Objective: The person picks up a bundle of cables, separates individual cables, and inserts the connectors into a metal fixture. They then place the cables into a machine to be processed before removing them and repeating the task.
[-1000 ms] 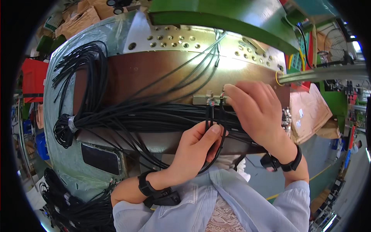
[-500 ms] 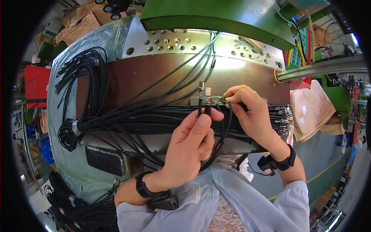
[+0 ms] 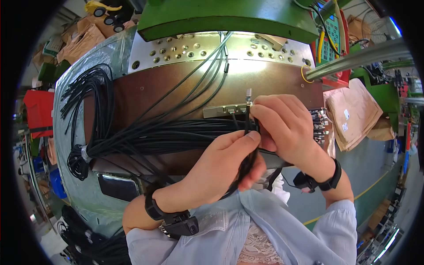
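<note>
A big black bundle (image 3: 185,132) goes under the hands, partly hidden. The left hand (image 3: 223,163) pinches a black cord (image 3: 247,120) over it, covering the cord's low part. The cord's long way runs up the picture, metal plug (image 3: 248,95) pointing away. The right hand (image 3: 285,126) curls close by; I can't tell its grip.

In our left hand (image 3: 216,165) we pinch a cable (image 3: 247,120), its connector (image 3: 248,95) pointing away from us; our right hand (image 3: 286,127) curls beside it, near a bar (image 3: 216,111) and bundle (image 3: 176,138).
</note>
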Demonstrator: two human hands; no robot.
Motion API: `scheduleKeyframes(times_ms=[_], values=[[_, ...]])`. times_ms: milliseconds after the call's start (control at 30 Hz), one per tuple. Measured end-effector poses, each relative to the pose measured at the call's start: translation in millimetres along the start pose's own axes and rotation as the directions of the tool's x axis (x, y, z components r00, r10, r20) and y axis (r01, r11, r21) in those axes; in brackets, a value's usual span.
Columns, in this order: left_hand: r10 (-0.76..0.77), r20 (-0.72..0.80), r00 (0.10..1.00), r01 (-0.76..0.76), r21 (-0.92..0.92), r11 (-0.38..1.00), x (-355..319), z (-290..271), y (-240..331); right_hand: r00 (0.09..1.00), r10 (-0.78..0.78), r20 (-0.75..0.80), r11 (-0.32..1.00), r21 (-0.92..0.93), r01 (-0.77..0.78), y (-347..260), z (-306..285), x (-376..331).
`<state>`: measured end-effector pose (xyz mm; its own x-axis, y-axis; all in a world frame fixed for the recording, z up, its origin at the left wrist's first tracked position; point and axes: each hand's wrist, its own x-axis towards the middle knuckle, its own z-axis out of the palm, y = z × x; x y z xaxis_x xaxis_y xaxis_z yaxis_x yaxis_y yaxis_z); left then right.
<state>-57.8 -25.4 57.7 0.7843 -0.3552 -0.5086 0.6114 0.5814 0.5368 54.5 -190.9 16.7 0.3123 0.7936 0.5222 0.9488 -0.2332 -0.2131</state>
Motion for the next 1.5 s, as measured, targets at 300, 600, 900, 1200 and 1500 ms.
scheduleKeyframes(times_ms=[300,600,900,1200,1500], values=[[0.437,0.077,0.896,-0.4,0.568,0.719,-24,-13,10,0.95,0.313,0.001,0.93,0.203,-0.306,22,13,-27],[0.02,0.226,0.974,-0.088,0.294,0.952,21,-15,4,0.95,0.304,0.078,0.921,0.229,-0.314,24,8,-21],[-0.081,0.146,0.986,0.027,0.335,0.942,22,-14,11,0.951,0.305,0.052,0.922,0.235,-0.309,24,11,-21],[-0.108,0.169,0.98,0.058,0.275,0.96,27,-16,14,0.918,0.365,0.155,0.858,0.326,-0.397,29,8,-19],[-0.171,0.157,0.973,0.136,0.211,0.968,36,-12,18,0.962,0.258,0.089,0.953,0.14,-0.268,23,-1,-11]])
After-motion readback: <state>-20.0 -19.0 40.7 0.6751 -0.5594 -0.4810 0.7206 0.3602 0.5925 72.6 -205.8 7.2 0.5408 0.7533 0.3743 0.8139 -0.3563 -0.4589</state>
